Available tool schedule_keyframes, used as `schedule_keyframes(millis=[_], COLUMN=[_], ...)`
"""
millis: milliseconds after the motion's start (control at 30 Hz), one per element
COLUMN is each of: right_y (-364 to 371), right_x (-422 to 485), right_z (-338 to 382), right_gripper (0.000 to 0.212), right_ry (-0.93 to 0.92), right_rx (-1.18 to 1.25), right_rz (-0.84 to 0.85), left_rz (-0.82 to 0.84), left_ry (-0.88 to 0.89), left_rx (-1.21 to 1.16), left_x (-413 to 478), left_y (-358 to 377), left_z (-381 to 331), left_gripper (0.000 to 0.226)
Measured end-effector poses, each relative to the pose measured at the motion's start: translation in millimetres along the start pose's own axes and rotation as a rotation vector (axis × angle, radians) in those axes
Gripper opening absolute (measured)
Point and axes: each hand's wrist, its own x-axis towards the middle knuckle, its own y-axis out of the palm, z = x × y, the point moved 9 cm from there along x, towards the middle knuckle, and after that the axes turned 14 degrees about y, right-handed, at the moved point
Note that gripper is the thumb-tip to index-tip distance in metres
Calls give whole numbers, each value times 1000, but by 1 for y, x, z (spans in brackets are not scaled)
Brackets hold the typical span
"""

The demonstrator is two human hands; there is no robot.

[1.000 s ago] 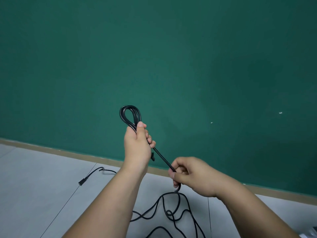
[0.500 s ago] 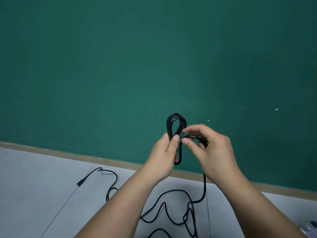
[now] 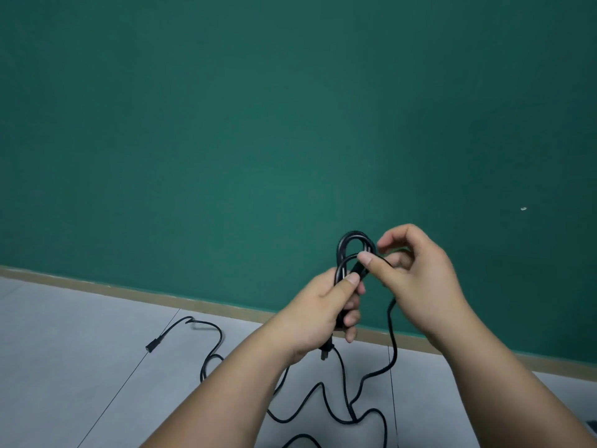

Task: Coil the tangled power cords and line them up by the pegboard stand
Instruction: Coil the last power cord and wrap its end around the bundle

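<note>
Done: your left hand (image 3: 323, 305) grips a few loops (image 3: 355, 240).
Now: your right hand (image 3: 420, 279) pinches the next turn.
Remaining: slack cord (image 3: 394, 347) trails onto the floor (image 3: 80, 350).

We saw a plain indoor room: a green wall (image 3: 226, 124), a tan baseboard (image 3: 97, 287), a grey tiled floor (image 3: 64, 350).

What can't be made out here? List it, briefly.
Head view only.
1. Loops in the coil: lower part hidden inside the left hand.
2. Remaining loose cord: cut off by the bottom edge.
3. Connector on the floor: too small to identify.
4. Pegboard stand: out of frame.
</note>
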Motion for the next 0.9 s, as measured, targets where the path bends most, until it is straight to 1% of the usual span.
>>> schedule_keyframes(millis=[67,100,167,200,233,267,333,367,400,467,533,600,667,733,800,833,900], right_y=[7,12,22,27,31,32,30,26,22,15,8,2,-4,-10,-9,-4,9], right_x=[3,3,0,-4,-6,-7,-10,-11,-12,-11,-11,-9,-10,-10,-5,-2,0], right_z=[-14,-22,-33,-36,-36,-33,-19,-10,-4,1,-1,-5,-1,4,0,-4,-9], right_gripper=[19,15,5,8,11,12,8,6,7,15,16,15,14,13,8,6,15], right_ry=[138,190,207,197,186,184,176,170,161,142,126,94,56,15,12,19,22], right_rx=[155,170,-4,-98,-136,-86,134,241,314,378,326,164,24,-58,-107,-143,-225], right_rz=[136,204,300,326,335,332,295,257,214,120,14,-79,-161,-215,-186,-131,-1], left_rz=[-118,-171,-259,-288,-302,-297,-255,-221,-185,-124,-89,-58,-13,22,47,53,53], left_ry=[24,33,47,58,73,90,123,131,138,141,108,72,73,104,116,116,97], left_rx=[20,26,12,5,24,92,321,396,412,313,155,86,92,136,166,168,190], left_x=[1,2,3,3,3,4,3,3,3,1,-2,-5,-5,-2,0,1,2], left_y=[-13,-19,-29,-32,-35,-36,-38,-35,-30,-15,0,9,12,12,11,10,7], left_z=[-1,-2,-3,-4,-4,-6,-9,-11,-11,-12,-10,-6,-3,-3,-3,-3,-3], left_gripper=[23,22,22,23,24,24,23,21,21,26,28,25,23,20,16,13,12])
